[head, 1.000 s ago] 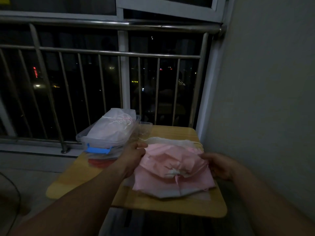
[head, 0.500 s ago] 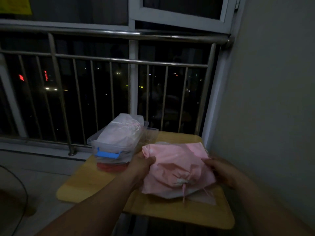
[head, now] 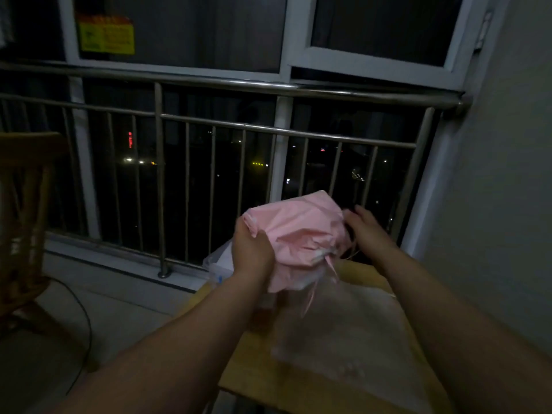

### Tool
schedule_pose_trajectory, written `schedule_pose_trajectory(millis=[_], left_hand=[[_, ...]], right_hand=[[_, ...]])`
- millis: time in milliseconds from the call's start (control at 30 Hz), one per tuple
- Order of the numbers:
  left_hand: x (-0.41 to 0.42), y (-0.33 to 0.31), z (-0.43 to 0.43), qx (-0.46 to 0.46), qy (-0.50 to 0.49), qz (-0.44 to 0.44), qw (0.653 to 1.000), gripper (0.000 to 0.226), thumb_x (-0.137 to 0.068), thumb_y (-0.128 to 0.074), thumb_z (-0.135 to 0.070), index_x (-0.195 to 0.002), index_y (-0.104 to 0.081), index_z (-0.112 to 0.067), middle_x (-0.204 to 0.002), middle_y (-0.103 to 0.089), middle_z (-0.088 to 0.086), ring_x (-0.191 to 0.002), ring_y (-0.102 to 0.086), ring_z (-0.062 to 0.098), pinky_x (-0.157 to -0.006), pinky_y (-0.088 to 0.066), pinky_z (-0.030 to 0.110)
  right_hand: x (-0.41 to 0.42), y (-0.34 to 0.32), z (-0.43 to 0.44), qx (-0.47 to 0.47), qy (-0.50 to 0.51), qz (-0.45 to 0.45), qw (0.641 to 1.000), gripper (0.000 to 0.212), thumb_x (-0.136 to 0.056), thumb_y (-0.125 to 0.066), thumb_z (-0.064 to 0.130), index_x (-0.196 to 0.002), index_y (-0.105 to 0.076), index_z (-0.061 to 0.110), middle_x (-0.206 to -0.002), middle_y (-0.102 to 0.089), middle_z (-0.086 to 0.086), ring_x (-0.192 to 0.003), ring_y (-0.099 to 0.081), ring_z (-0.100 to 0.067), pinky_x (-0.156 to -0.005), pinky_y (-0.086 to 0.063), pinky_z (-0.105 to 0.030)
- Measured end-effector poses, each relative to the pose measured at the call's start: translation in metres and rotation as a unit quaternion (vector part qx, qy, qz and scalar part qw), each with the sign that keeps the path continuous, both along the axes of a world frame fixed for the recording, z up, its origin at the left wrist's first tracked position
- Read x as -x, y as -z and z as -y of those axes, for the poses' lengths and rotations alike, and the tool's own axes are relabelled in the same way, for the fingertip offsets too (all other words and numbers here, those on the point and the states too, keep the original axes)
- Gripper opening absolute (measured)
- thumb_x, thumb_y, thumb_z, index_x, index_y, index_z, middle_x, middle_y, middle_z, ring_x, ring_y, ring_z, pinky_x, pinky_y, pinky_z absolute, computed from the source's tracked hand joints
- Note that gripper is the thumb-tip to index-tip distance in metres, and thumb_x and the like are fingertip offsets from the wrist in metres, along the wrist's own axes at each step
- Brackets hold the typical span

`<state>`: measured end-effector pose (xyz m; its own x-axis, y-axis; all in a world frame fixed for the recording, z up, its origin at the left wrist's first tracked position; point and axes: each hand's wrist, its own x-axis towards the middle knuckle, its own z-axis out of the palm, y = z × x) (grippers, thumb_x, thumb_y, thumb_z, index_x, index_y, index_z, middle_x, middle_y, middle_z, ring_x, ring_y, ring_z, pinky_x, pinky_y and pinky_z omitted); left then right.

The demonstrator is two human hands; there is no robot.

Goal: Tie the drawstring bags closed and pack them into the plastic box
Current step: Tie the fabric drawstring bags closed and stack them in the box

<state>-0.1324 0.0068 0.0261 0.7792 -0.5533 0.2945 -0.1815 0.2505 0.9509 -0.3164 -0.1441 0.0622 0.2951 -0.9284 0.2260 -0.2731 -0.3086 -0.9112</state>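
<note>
Item under inspection: one pink drawstring bag (head: 298, 231), thin crumpled fabric with a bulging body and a paler band along its gathered mouth.
Position of item: centre right of the frame, held up in the air above the far end of the table (head: 298, 386) and in front of the railing (head: 227, 85).
Mouth of item: faces down and toward me, puckered; I cannot tell whether it is knotted.
Cords (head: 317, 289): pink, hanging loose from the mouth; at least two strands, blurred.
Left hand (head: 254, 252): grips the bag's left side, thumb across the front, fingers behind the fabric.
Right hand (head: 367, 231): against the bag's right edge, fingers pointing up and blurred; I cannot tell whether it pinches the fabric or only touches it.
Plastic box (head: 215, 265): one, only a pale corner showing left of my left wrist, with one blue clasp (head: 220, 278).
Count, bags in hand: one.
Count, hands on it: two.
Translucent sheet (head: 352, 333): one, lying flat on the table below the bag; sheet or bag, I cannot tell.
Chair (head: 27, 204): one, wooden, left edge of the frame.
Yellow notice (head: 104, 35): one, upper left on the window.
</note>
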Motion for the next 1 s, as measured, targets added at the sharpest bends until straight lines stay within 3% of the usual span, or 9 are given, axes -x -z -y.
schedule_pose_trajectory(millis=[100,200,267,333,433,500,600,833,1000], left_hand=[[-0.026,0.001,0.002,0.005,-0.077,-0.085,0.993,0.033,-0.101,-0.047,-0.002,-0.134,-0.048,-0.003,-0.121,-0.062,0.023,-0.111,-0.062,0.041,-0.089,-0.045,0.033],[-0.03,0.002,-0.002,-0.024,-0.074,-0.122,0.99,0.045,-0.097,-0.045,0.001,-0.141,-0.042,-0.009,-0.134,-0.057,0.018,-0.114,-0.059,0.033,-0.095,-0.045,0.034],[-0.041,0.012,-0.004,-0.07,-0.082,-0.036,0.994,0.071,-0.094,-0.056,-0.001,-0.157,-0.027,-0.014,-0.155,-0.039,0.013,-0.135,-0.047,0.033,-0.106,-0.041,0.037],[-0.06,0.019,-0.008,-0.113,-0.119,0.138,0.977,0.085,-0.092,-0.067,-0.012,-0.162,-0.02,-0.018,-0.164,-0.026,0.008,-0.148,-0.032,0.028,-0.118,-0.033,0.04],[-0.094,0.022,0.005,-0.188,-0.058,0.387,0.901,0.074,-0.093,-0.065,-0.039,-0.158,-0.034,-0.019,-0.16,-0.039,0.004,-0.146,-0.039,0.024,-0.12,-0.035,0.044],[-0.106,0.015,0.015,-0.254,0.08,0.449,0.853,0.081,-0.093,-0.062,-0.053,-0.161,-0.028,-0.024,-0.167,-0.028,0.003,-0.151,-0.032,0.024,-0.121,-0.033,0.042],[-0.109,0.008,0.033,-0.368,0.228,0.473,0.767,0.101,-0.088,-0.065,-0.066,-0.165,-0.009,-0.033,-0.173,-0.006,-0.001,-0.158,-0.014,0.023,-0.126,-0.022,0.043],[-0.107,0.025,0.057,-0.463,0.261,0.463,0.709,0.094,-0.09,-0.063,-0.066,-0.162,-0.012,-0.035,-0.167,-0.029,0.001,-0.152,-0.029,0.028,-0.122,-0.025,0.046],[-0.114,0.051,0.085,-0.599,0.269,0.453,0.604,0.082,-0.094,-0.06,-0.061,-0.161,-0.024,-0.033,-0.162,-0.035,0.002,-0.146,-0.036,0.029,-0.118,-0.033,0.049]], right_hand=[[-0.062,-0.003,-0.016,0.018,-0.077,-0.052,0.995,0.076,-0.091,-0.063,0.057,-0.157,-0.035,0.031,-0.146,-0.046,0.008,-0.119,-0.058,-0.013,-0.088,-0.051,-0.025],[-0.107,0.013,-0.023,0.058,-0.123,-0.155,0.979,0.072,-0.092,-0.063,0.055,-0.156,-0.037,0.035,-0.15,-0.049,-0.001,-0.128,-0.056,-0.021,-0.097,-0.046,-0.027],[-0.127,0.028,-0.016,0.093,-0.149,-0.222,0.959,0.072,-0.087,-0.062,0.061,-0.153,-0.037,0.046,-0.149,-0.05,0.003,-0.124,-0.056,-0.02,-0.099,-0.047,-0.032],[-0.132,0.035,-0.011,0.121,-0.165,-0.274,0.94,0.073,-0.082,-0.058,0.067,-0.15,-0.038,0.049,-0.15,-0.051,0.006,-0.122,-0.056,-0.016,-0.101,-0.049,-0.036],[-0.138,0.037,0.002,0.158,-0.177,-0.339,0.911,0.071,-0.089,-0.061,0.06,-0.153,-0.038,0.04,-0.158,-0.043,0.002,-0.135,-0.049,-0.019,-0.112,-0.043,-0.038],[-0.141,0.033,0.003,0.191,-0.203,-0.374,0.885,0.068,-0.096,-0.061,0.05,-0.156,-0.035,0.035,-0.161,-0.038,0.002,-0.141,-0.043,-0.02,-0.114,-0.038,-0.035],[-0.151,0.033,0.012,0.21,-0.227,-0.445,0.84,0.063,-0.1,-0.056,0.049,-0.157,-0.034,0.034,-0.16,-0.04,0.0,-0.141,-0.043,-0.021,-0.109,-0.035,-0.03],[-0.177,0.046,0.012,0.161,-0.246,-0.595,0.748,0.059,-0.106,-0.044,0.046,-0.16,-0.025,0.029,-0.158,-0.039,-0.003,-0.139,-0.042,-0.024,-0.111,-0.032,-0.037],[-0.206,0.07,0.03,0.144,-0.246,-0.662,0.693,0.058,-0.101,-0.055,0.04,-0.155,-0.034,0.036,-0.152,-0.043,0.002,-0.132,-0.046,-0.026,-0.101,-0.04,-0.038]])
